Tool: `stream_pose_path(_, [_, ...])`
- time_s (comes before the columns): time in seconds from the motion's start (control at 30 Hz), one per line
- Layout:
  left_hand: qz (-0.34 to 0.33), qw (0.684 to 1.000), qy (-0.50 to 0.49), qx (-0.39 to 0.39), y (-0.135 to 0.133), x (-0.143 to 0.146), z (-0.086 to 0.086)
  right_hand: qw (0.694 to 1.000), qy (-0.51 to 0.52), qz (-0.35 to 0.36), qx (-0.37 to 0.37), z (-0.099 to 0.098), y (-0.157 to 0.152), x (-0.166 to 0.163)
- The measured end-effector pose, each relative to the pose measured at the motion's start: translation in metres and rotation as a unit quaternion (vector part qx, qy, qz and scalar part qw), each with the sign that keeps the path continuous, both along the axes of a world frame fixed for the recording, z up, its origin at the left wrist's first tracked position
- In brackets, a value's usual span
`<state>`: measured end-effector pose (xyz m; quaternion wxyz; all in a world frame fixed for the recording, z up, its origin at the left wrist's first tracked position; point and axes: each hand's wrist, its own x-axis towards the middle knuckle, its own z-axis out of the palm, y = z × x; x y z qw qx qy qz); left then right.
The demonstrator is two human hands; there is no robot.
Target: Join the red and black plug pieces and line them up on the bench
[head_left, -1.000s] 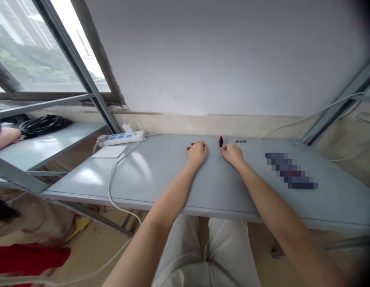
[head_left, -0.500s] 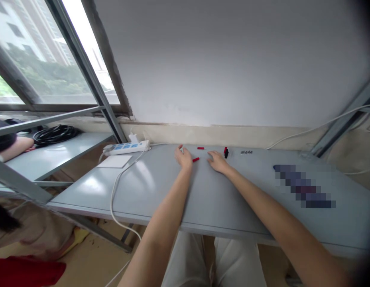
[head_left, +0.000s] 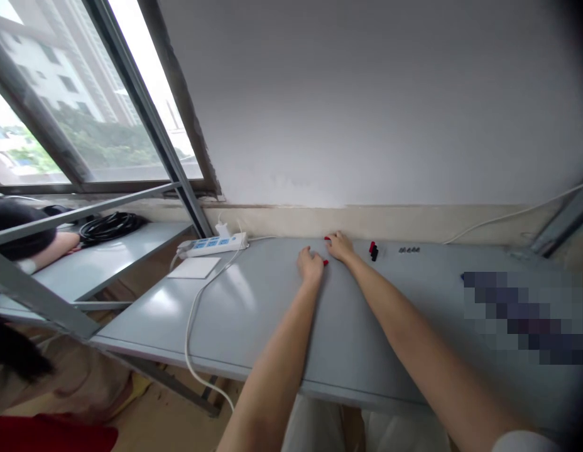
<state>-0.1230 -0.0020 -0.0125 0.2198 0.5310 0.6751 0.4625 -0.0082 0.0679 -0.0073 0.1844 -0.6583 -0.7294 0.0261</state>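
Note:
My right hand (head_left: 339, 246) reaches to the back of the grey table, its fingers closed on a small red cylinder (head_left: 327, 238) whose left end shows. Close by on the left, my left hand (head_left: 310, 265) rests low over the tabletop with fingers bent and apart. Beside its thumb side lies a second small red cylinder (head_left: 325, 262), partly covered by the hand. To the right, a red piece (head_left: 372, 246) and a black piece (head_left: 375, 254) lie together. Several small dark metallic pieces (head_left: 409, 250) form a row farther right.
A white power strip (head_left: 216, 243) with plugs stands at the back left, near a white flat sheet (head_left: 195, 268). A white cable (head_left: 192, 320) crosses the left side and hangs over the front edge. A pixelated dark object (head_left: 522, 314) lies at right. Another person's arm (head_left: 56, 248) rests on the neighbouring table.
My right hand has moved left and back onto the rear red cylinder. My left hand has shifted slightly right, toward the nearer red cylinder. The view has turned a little left.

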Motion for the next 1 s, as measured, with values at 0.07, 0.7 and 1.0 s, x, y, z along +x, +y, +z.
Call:
stream_pose_path(0.07, [0.002, 0.999, -0.033, 0.001, 0.003, -0.001, 0.0, 1.0, -0.006, -0.013, 0.022, -0.004, 0.006, -0.002])
stream_pose_path(0.7, [0.026, 0.993, -0.112, 0.013, 0.0, 0.003, 0.005, 0.986, 0.011, -0.161, 0.04, 0.007, 0.023, -0.038])
stream_pose_path(1.0, [0.006, 0.993, -0.119, 0.008, -0.003, 0.006, 0.004, 0.986, 0.069, -0.131, 0.072, 0.017, -0.001, -0.035])
